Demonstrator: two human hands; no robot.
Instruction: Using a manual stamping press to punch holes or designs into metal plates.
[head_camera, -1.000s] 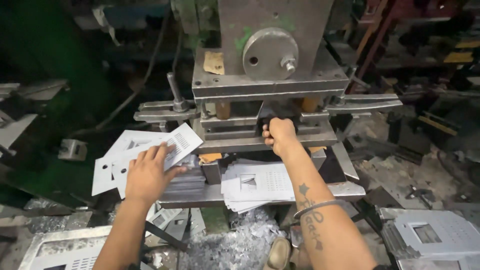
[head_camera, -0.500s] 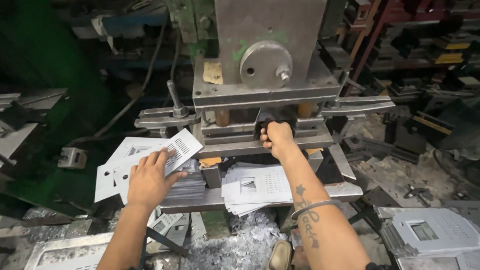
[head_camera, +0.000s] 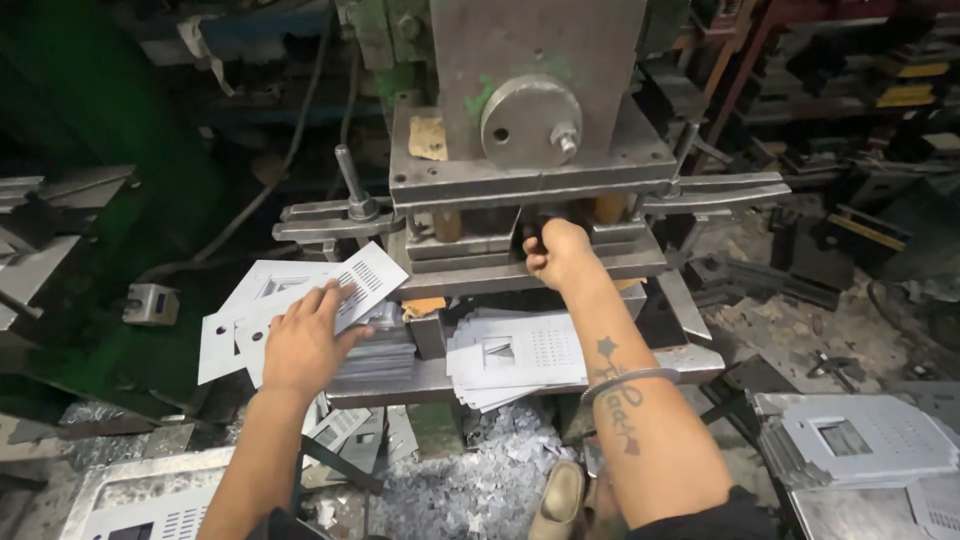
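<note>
1. The left hand (head_camera: 303, 345) lies palm down, fingers spread and gripping nothing, on a punched metal sheet (head_camera: 335, 290) that tops a loose stack of like sheets (head_camera: 240, 320) at the left of the press bed.
2. That top sheet is pale grey with a block of slots near one corner; it is tilted, and its far corner reaches toward the press tooling.
3. The right hand (head_camera: 556, 252) is closed into a fist around a dark knob (head_camera: 530, 236) at the front of the press (head_camera: 530, 150), just under the upper plate. The fingers wrap it, so little of the knob shows.
4. A second stack of punched sheets (head_camera: 515, 355) rests on the lower shelf between the two arms, each with a square cut-out and a field of small holes.
5. Below the shelf, a heap of metal scrap (head_camera: 470, 480) covers the floor, and a sandalled foot (head_camera: 555, 500) stands at its edge.
6. At lower left a shallow metal tray (head_camera: 85, 490) holds a slotted sheet lying flat.
7. At lower right another pile of finished panels (head_camera: 860, 445) sits on a surface well apart from both hands.
</note>
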